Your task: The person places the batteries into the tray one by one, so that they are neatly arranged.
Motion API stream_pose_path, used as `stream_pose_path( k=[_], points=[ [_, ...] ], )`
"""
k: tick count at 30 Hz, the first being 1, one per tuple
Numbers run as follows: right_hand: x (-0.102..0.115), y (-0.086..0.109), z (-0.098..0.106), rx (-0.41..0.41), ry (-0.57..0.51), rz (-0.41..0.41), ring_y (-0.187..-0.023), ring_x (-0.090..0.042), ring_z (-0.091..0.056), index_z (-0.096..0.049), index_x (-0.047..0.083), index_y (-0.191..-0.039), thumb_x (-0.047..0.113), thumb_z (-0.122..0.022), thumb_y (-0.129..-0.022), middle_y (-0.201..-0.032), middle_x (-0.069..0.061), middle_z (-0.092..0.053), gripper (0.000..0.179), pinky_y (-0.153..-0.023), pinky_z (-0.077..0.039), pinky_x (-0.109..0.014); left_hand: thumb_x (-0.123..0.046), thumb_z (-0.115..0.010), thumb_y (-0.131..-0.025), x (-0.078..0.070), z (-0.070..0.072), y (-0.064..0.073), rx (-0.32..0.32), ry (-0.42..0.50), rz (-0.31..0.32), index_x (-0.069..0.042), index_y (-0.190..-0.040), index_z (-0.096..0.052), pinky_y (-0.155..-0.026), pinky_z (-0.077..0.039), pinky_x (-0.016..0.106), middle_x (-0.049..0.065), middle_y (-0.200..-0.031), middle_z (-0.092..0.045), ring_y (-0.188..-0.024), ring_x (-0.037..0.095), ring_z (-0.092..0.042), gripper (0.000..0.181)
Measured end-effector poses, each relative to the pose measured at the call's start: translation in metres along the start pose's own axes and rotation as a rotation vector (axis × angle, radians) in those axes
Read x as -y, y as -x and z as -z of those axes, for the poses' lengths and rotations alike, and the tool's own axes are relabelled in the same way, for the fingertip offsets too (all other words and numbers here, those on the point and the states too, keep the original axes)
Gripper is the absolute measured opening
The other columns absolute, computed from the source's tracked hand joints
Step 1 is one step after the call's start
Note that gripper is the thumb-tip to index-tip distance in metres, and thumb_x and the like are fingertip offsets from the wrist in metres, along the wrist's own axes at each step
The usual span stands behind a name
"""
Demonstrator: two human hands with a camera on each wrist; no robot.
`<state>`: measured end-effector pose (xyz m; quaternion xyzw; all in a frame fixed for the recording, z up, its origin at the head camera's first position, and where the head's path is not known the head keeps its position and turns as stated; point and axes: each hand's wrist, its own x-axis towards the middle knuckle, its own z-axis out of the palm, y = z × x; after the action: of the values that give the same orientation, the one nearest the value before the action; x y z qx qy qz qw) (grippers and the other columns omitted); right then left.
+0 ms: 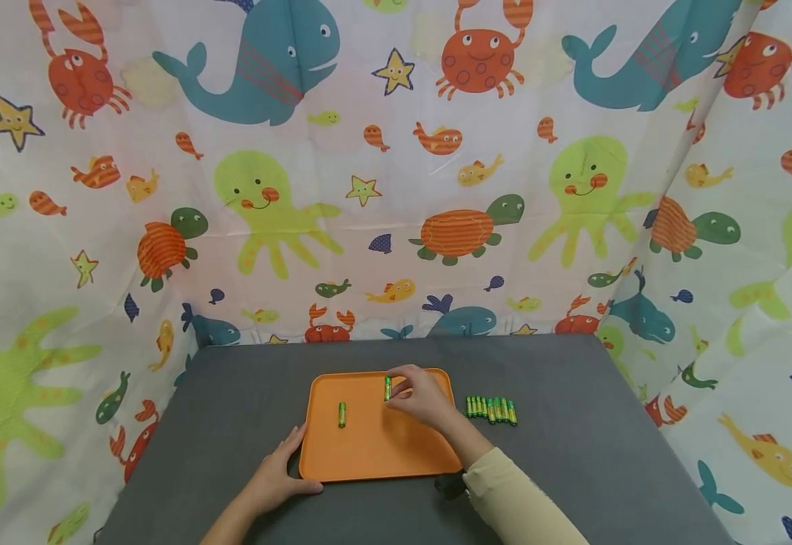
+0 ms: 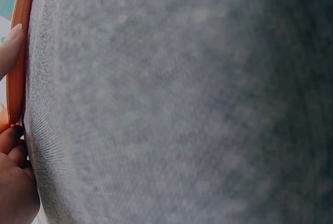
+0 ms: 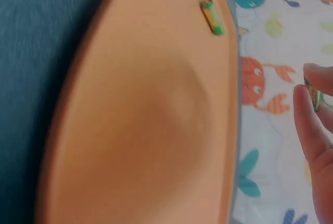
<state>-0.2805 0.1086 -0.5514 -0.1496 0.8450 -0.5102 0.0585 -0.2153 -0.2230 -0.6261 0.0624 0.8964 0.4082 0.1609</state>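
Note:
An orange tray [image 1: 369, 454] lies on the grey table. My left hand [image 1: 275, 473] holds its near left corner, fingers along the left side and thumb at the front edge; in the left wrist view the thumb overlaps the orange rim [image 2: 18, 73]. Between thumb and fingertips, my right hand [image 1: 423, 397] pinches a small green battery [image 1: 388, 388] over the tray's far right part. That battery is partly covered by fingers in the right wrist view. Another green and yellow battery [image 1: 342, 415] lies in the left half of the tray.
Right of the tray, several green batteries [image 1: 491, 409] stand side by side in a row on the grey table [image 1: 559, 454]. A white curtain [image 1: 396, 318] printed with sea animals hangs behind and along both sides. A dark object [image 1: 449, 486] shows under the right wrist.

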Motion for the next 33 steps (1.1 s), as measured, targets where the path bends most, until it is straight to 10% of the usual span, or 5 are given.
stream_pose_path(
  k=[16, 22, 33],
  points=[
    [-0.006, -0.024, -0.074, 0.029, 0.037, -0.038, -0.092, -0.024, -0.069, -0.065, 0.001, -0.131, 0.006, -0.083, -0.083, -0.121, -0.013, -0.063, 0.052, -0.069, -0.057, -0.025, -0.052, -0.09, -0.068, 0.0, 0.0, 0.002, 0.002, -0.004, 0.028, -0.022, -0.163, -0.024, -0.109, -0.025, 0.075, 0.019, -0.167, -0.018, -0.148, 0.058, -0.014, 0.119],
    [-0.011, -0.03, -0.088, 0.062, 0.032, -0.091, -0.066, -0.011, -0.062, -0.062, 0.001, -0.134, 0.006, -0.081, -0.085, -0.103, -0.011, -0.062, 0.052, -0.056, -0.054, -0.026, -0.051, -0.09, -0.068, 0.0, 0.004, 0.0, 0.005, 0.0, -0.008, -0.023, -0.163, -0.023, -0.109, -0.023, 0.076, 0.018, -0.167, -0.017, -0.148, 0.057, -0.013, 0.119],
    [-0.018, -0.037, -0.096, 0.072, 0.177, -0.079, -0.069, -0.007, -0.056, -0.065, 0.006, -0.133, 0.009, -0.082, -0.085, -0.119, -0.009, -0.059, 0.051, -0.07, -0.049, -0.024, -0.051, -0.09, -0.069, 0.0, 0.003, 0.0, 0.014, 0.01, -0.015, -0.023, -0.163, -0.023, -0.112, -0.021, 0.074, 0.016, -0.168, -0.016, -0.151, 0.052, -0.012, 0.119]
  ],
)
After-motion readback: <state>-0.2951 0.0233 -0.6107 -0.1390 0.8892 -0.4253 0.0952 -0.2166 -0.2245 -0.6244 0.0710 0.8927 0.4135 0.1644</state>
